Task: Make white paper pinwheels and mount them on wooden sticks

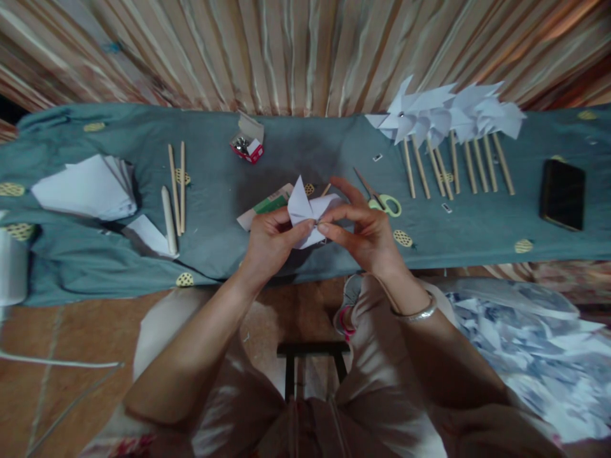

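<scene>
Nearest, a bag of paper scraps (539, 362) sits right of the paper pinwheel (305, 207). Over the cloth-covered table (329, 143), the left hand (270, 245) pinches the pinwheel's left side; the right hand (370, 235) pinches its centre. It partly covers a card (271, 201). Scissors (392, 205) lie just right of it, a phone (563, 194) well right; wooden sticks (182, 191) and stacked paper (86, 191) left. Beyond it: an open red box (248, 145), stick-mounted pinwheels (443, 111).
</scene>
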{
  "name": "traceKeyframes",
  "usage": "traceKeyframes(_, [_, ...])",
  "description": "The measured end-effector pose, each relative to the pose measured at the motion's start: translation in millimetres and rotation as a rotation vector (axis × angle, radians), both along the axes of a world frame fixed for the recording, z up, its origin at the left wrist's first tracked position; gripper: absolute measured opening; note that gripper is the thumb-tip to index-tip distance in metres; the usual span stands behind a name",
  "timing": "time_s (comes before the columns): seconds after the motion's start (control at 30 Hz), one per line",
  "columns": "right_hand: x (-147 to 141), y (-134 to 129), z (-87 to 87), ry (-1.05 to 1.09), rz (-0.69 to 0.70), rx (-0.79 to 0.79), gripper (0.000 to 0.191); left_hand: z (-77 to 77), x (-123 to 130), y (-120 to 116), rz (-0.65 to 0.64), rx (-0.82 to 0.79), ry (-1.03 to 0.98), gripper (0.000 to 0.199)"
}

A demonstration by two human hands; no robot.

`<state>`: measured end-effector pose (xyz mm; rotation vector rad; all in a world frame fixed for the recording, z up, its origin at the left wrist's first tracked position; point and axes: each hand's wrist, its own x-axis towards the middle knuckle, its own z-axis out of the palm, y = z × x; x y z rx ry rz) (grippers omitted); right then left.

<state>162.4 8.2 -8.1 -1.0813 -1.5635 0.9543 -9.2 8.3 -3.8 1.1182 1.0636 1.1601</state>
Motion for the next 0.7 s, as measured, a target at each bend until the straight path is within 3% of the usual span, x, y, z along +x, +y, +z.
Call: traceKeyframes(0.7, [-7.4,5.4,-3.6,0.066,-0.01,-0.113,0.009,4.1,-0.7,-0.6,0.013,-0.088,-0.048,0.029])
